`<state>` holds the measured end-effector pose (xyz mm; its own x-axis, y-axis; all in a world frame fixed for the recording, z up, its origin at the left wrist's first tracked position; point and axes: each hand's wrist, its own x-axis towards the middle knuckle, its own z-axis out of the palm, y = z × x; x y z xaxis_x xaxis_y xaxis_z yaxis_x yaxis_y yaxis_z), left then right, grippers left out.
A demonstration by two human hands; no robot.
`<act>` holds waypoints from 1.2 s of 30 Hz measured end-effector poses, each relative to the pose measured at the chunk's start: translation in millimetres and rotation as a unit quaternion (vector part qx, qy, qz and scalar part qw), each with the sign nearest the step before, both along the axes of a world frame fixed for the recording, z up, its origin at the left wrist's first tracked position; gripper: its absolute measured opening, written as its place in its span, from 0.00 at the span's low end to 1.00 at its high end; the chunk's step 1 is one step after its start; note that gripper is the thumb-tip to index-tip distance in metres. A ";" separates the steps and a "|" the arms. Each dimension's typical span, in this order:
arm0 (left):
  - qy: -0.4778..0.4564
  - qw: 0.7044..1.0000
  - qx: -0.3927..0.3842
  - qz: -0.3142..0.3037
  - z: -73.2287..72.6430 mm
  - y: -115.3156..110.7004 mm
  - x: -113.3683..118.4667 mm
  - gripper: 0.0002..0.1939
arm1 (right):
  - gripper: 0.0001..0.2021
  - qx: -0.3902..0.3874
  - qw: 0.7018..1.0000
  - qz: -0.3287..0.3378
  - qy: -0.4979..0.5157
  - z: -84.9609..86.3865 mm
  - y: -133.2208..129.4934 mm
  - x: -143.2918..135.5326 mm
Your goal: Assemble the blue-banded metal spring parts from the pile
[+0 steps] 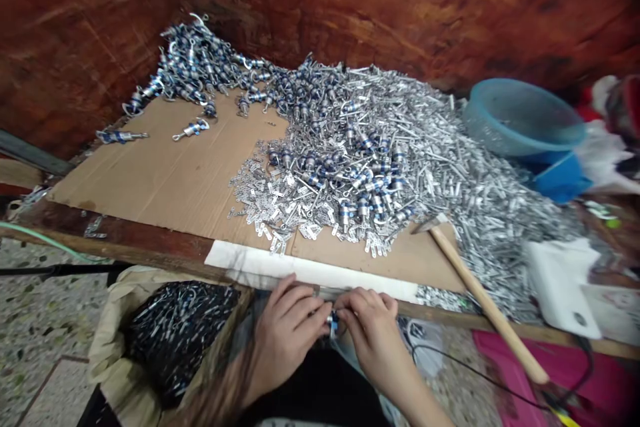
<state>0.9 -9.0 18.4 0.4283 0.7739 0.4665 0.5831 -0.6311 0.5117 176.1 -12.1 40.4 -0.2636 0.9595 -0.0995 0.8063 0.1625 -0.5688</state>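
Blue-and-silver fitting point(333, 324) was located at 6 o'clock, just off the near edge of the bench point(140, 235), between the two hands. Left hand point(290, 321): fingers drawn together and clamped on the fitting from its left side. Right hand point(371, 323): thumb and forefinger pinched on the same piece from the right, remaining fingers bent. Much of the piece was covered by the fingers; its full outline could not be read.

Low down at 8 o'clock, a beige sack point(111, 367) gaped, filled with dark and silvery parts too small to identify. At 4 o'clock, also below the bench, a pink object point(520, 363) showed in part.

Along the bench edge, just beyond the fingers, ran a white strip point(320, 272). A hammer point(487, 300) lay at 4 o'clock, head on the cardboard, wooden handle jutting over the edge. Right of it, between 3 and 4 o'clock, sat a white device point(560, 287).

Near centre, small flat links point(273, 207) were spread on a cardboard sheet point(170, 167), touching a pile of assembled fittings point(363, 180). Silver rods point(435, 140) were heaped from 1 round to 4 o'clock. A translucent blue tub point(525, 117) stood between 2 and 3 o'clock. A second heap of fittings point(195, 67) lay at 10 o'clock, near a red-brown wall point(350, 7) at 12
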 end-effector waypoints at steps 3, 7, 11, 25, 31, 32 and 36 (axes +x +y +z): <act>0.064 0.996 0.065 0.005 -21.3 -0.2 -1.4 0.12 | 0.08 0.027 0.998 -0.053 -0.023 -10.4 1.6 -3.0; 0.089 0.994 0.051 0.022 -28.3 -1.3 2.7 0.13 | 0.03 0.045 0.995 -0.087 -0.022 -14.9 8.9 0.3; 0.101 0.994 0.015 0.033 -20.8 -1.2 9.6 0.12 | 0.05 0.044 0.995 -0.084 -0.015 -11.4 33.7 13.8; 0.008 0.999 -0.003 0.052 -15.6 -0.4 9.8 0.09 | 0.08 0.089 0.993 -0.083 0.003 -7.1 77.2 18.6; -0.041 0.997 0.014 0.058 -18.8 0.1 7.3 0.06 | 0.07 0.018 0.997 0.019 0.069 2.3 31.1 20.6; -0.041 0.997 0.016 0.057 -19.0 0.4 7.2 0.06 | 0.07 0.014 0.997 0.037 0.068 2.0 26.4 18.4; -0.042 0.997 0.020 0.054 -18.5 0.9 7.2 0.05 | 0.11 0.047 0.994 0.094 0.034 -0.5 21.9 9.2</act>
<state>8.1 -8.1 -0.1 0.3012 0.7941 0.5278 0.6056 -0.5869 0.5374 185.3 9.9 39.8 -0.4426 0.8967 0.0117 0.7163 0.3614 -0.5969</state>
